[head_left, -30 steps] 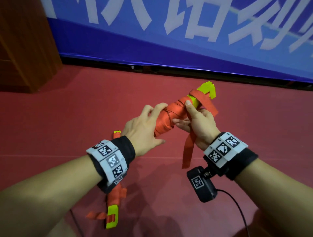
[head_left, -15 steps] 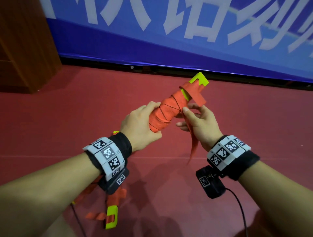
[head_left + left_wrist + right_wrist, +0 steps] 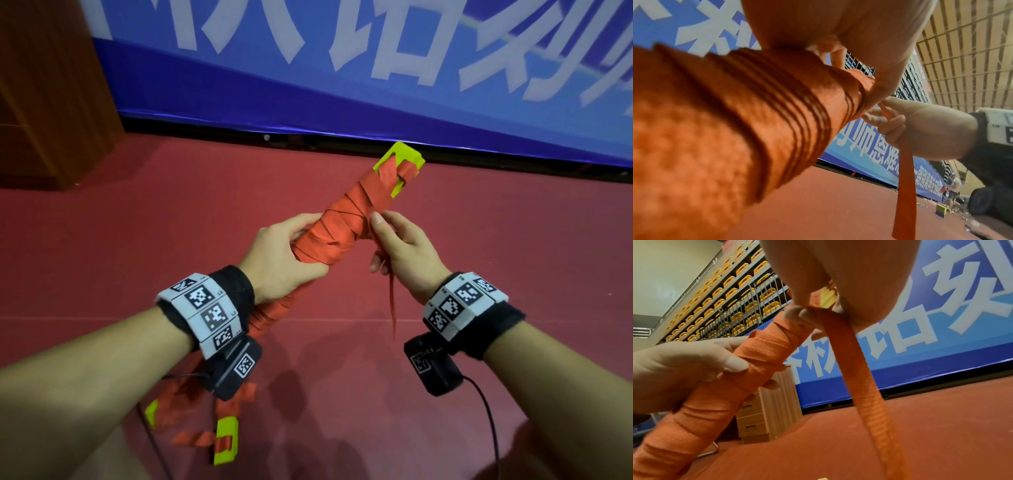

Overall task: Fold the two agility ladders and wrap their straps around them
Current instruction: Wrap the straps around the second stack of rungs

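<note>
Wrapping looks nearly finished: my left hand grips the bound ladder bundle, my right hand pinches the strap tail; the second ladder lies unwrapped.

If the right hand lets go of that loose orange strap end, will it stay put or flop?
Probably flop: the strap tail hangs limp below the right hand, flat like thin webbing. It looks light. The wrapped bundle seems stiffer, holding a straight line out of the left hand, though its turns might loosen.
</note>
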